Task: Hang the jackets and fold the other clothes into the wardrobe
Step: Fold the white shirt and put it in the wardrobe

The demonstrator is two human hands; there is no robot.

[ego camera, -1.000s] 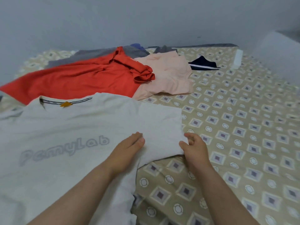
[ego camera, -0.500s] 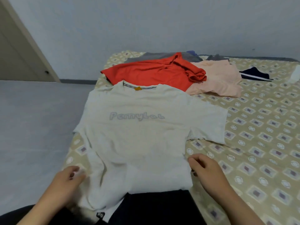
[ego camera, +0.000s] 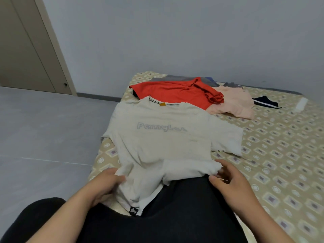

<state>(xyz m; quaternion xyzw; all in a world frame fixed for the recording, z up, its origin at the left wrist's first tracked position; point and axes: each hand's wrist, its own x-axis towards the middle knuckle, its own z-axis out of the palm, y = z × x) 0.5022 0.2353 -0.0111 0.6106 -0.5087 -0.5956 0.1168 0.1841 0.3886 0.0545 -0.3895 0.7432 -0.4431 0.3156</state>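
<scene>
Patterned bed [ego camera: 280, 155]: cream T-shirt [ego camera: 166, 137], collar pointing away; left hand [ego camera: 105, 183], right hand [ego camera: 229, 179] pinching hem.

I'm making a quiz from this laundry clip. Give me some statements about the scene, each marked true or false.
The left hand and right hand both hold the cream T-shirt at its hem. True.
The red garment lies on top of the T-shirt. False: it lies beyond the collar.
The peach garment lies right of the red one. True.
The T-shirt is folded in half. False: it lies spread out, print up.
The navy garment is on the floor. False: it is on the bed.
</scene>
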